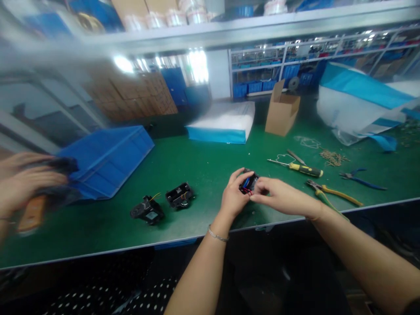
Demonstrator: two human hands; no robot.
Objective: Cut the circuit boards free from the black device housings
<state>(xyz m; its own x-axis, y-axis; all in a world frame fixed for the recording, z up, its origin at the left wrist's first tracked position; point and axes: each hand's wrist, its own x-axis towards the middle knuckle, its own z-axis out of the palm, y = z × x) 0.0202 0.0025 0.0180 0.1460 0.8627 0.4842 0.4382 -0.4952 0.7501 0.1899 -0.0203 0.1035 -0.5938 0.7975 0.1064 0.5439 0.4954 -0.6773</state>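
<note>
A small black plastic housing (pixel 246 187) with a blue part and red wires inside is tilted up just above the green bench. My left hand (pixel 233 194) is closed around its left side, fingers over the top edge. At its right side, my right hand (pixel 274 194) has its fingers curled and pinched close to the red wires. Whatever lies between those fingertips is hidden. Two similar black housings stand to the left: one open (pixel 180 195) with thin wires inside, the other (pixel 147 211) tilted, with a yellowish wire sticking out.
On the right lie a yellow-black screwdriver (pixel 306 169), yellow-green pliers (pixel 339 194), blue-handled pliers (pixel 364 178) and a pile of screws (pixel 333 157). A blue bin (pixel 113 162) stands left, beside a co-worker's blurred hands (pixel 31 179). Behind are a white-blue package (pixel 223 122) and a cardboard box (pixel 282 114).
</note>
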